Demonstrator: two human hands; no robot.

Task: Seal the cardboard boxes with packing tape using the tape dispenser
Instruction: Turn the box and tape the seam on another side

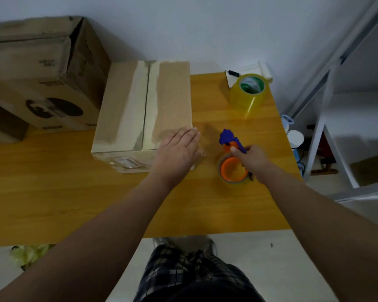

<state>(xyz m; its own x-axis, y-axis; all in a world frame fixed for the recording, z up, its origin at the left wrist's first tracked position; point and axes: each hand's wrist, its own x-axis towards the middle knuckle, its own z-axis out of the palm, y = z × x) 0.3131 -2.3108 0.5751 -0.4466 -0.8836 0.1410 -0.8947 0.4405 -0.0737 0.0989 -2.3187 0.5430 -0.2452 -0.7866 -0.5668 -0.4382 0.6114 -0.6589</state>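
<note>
I see the left hand (179,149) lying flat, fingers straight, on the near right corner of the small cardboard box (144,101) on the table (74,192). The right hand (252,159) grips the tape dispenser (230,170) just right of this box. A spare tape roll (248,92) stands farther back.

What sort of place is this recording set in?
Probably a small room used for packing: a cardboard box and a spare tape roll on a wooden table, with a white metal rack alongside.
</note>
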